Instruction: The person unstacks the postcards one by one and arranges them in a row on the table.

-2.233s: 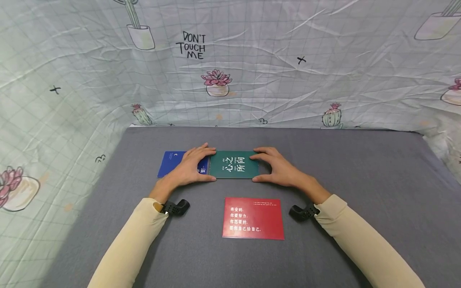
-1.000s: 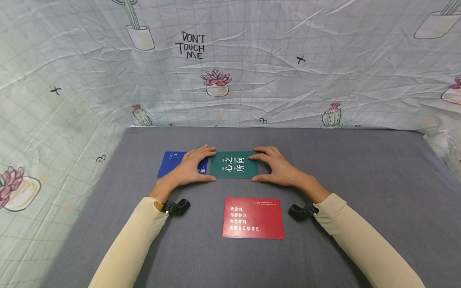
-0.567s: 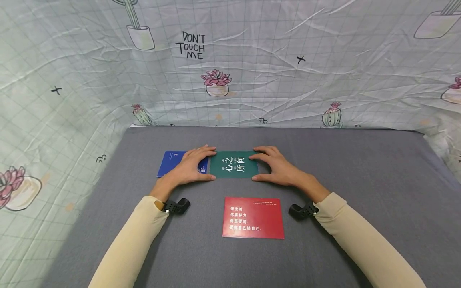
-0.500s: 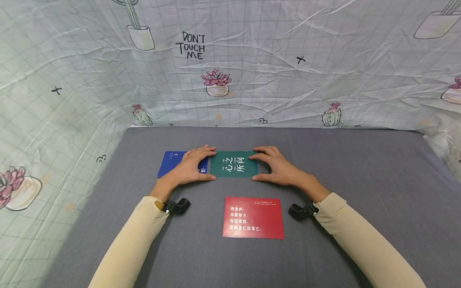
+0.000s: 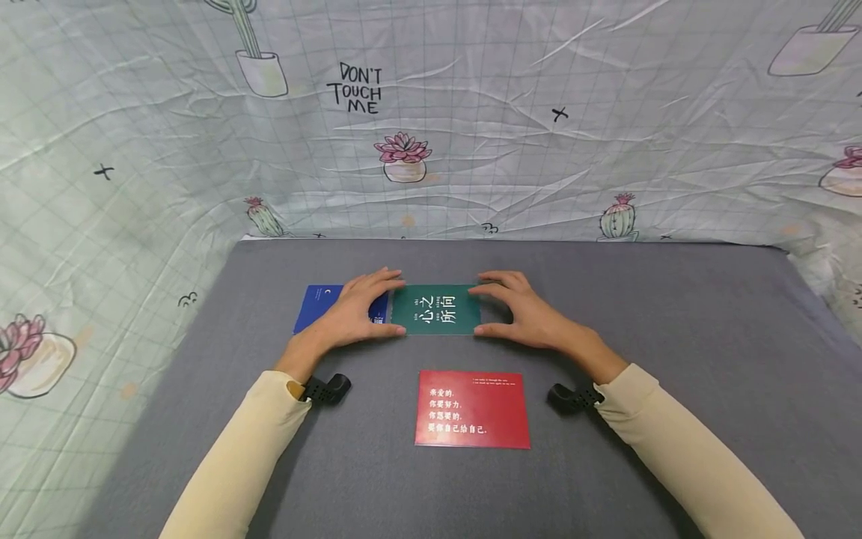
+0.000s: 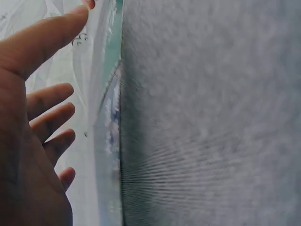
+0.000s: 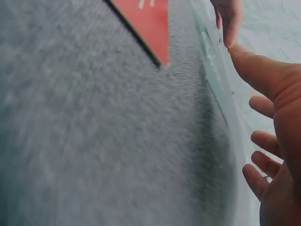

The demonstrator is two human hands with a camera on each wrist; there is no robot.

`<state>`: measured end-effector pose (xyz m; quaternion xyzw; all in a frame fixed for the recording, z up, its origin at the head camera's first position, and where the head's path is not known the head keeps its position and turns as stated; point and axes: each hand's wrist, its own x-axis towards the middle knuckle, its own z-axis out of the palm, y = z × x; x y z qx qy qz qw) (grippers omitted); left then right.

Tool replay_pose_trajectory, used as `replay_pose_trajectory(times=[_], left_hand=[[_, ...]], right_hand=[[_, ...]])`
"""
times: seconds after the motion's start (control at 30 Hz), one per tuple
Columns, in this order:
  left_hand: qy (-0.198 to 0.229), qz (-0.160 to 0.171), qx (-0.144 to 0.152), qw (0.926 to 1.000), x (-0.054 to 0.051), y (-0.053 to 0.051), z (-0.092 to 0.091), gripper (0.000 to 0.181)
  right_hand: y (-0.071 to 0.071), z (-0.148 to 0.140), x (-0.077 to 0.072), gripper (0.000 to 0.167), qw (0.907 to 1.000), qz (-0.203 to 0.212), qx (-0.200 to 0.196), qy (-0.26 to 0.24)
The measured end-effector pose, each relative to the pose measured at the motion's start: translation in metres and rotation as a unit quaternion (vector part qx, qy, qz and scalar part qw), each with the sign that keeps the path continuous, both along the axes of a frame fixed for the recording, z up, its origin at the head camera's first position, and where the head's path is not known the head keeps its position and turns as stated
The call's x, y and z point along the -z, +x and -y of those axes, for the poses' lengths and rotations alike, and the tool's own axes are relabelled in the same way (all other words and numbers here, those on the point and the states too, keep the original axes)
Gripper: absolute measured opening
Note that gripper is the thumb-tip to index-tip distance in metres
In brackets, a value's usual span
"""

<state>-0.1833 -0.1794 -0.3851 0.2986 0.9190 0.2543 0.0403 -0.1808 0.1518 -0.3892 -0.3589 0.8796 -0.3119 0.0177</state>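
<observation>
In the head view, a green card [image 5: 438,318] with white characters lies flat, its left end against or over a blue card [image 5: 316,305]; which, I cannot tell. My left hand [image 5: 350,314] spans the seam, thumb at the near edge and fingertips at the far edge of the green card, partly covering the blue one. My right hand [image 5: 532,314] has its thumb and fingertips spread at the green card's right end. In the wrist views, the fingers of the left hand [image 6: 28,127] and right hand [image 7: 282,127] are apart; contact with the cards is unclear.
A red card [image 5: 473,410] with white writing lies nearer the body on the grey cloth surface [image 5: 377,479]. A patterned curtain [image 5: 485,165] hangs behind the surface and along its left side.
My right hand has shifted slightly right, its fingertips nearer the green card's right edge. My left hand is nearly unmoved, and the cards keep their places. The head view has tilted slightly.
</observation>
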Motion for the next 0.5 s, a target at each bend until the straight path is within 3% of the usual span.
replay_pose_trajectory(times=[0.13, 0.5], left_hand=[[0.007, -0.018, 0.010, 0.9998, -0.008, 0.010, -0.003, 0.079], [0.061, -0.045, 0.043, 0.9962, -0.021, 0.057, -0.018, 0.079]], right_hand=[[0.008, -0.006, -0.008, 0.065, 0.9999, -0.010, -0.001, 0.008], [0.046, -0.017, -0.023, 0.066, 0.9984, -0.045, -0.031, 0.016]])
